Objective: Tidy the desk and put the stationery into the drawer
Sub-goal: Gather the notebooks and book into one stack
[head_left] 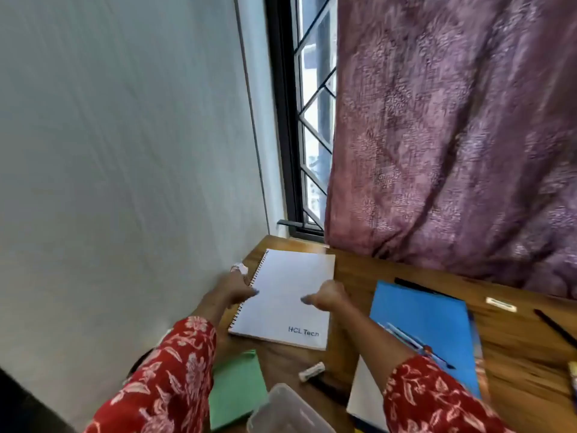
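A white spiral notebook [290, 276] printed "HCL Tech" lies at the desk's far left corner. My left hand [240, 290] grips its spiral edge with the thumb on the cover. My right hand [326, 296] holds its right edge, thumb on top. To the right lies a blue book [431, 310] with pens [415, 342] resting on it. A green pad [234, 392], a small white stick [312, 371] and a black pen [331, 392] lie near the front. No drawer is in view.
A clear plastic box [281, 410] sits at the front edge. A white eraser [501, 304] and a dark pen [555, 329] lie on the wooden desk [515, 354] at the right. The wall [125, 151] bounds the left; a purple curtain [452, 135] hangs behind.
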